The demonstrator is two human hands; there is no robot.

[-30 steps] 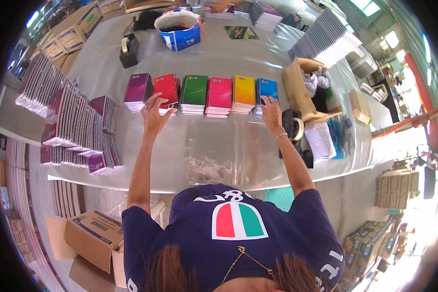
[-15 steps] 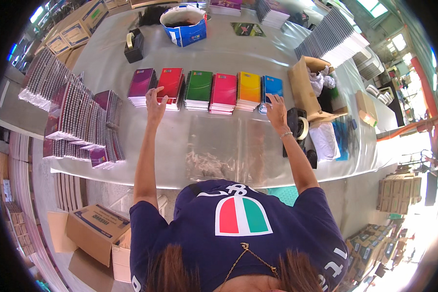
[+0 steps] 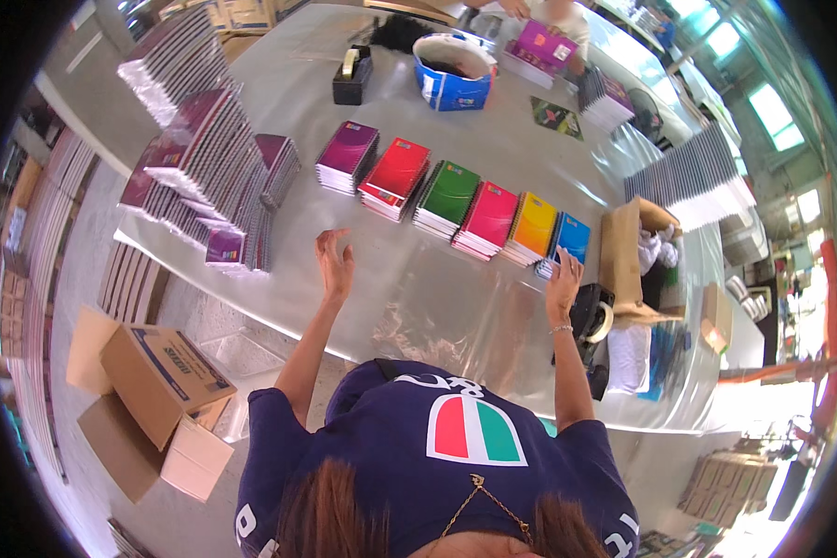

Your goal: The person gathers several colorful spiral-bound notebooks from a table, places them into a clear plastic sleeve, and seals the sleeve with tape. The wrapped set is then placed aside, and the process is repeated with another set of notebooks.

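Note:
Stacks of spiral notebooks stand in a slanting row on the table: purple (image 3: 348, 149), red (image 3: 400, 167), green (image 3: 452, 192), pink (image 3: 490, 214), yellow (image 3: 530, 223) and blue (image 3: 573, 238). My left hand (image 3: 334, 265) hangs over the table on the near side of the red stack, fingers apart, holding nothing. At the near edge of the blue stack is my right hand (image 3: 564, 286), its fingers stretched out and seeming to touch the notebooks. Clear plastic bags (image 3: 437, 302) lie flat on the table between my arms.
Tall piles of purple notebooks (image 3: 205, 139) rise at the left. On the right are a tape dispenser (image 3: 597, 321) and an open carton (image 3: 620, 265). A blue-and-white tub (image 3: 458, 88) and another tape dispenser (image 3: 352, 79) stand farther back. A person (image 3: 567, 28) holds a purple notebook across the table.
My left hand has left the red stack and drawn back toward me. My right hand stays by the blue stack. The view has turned, and a person now shows at the far side.

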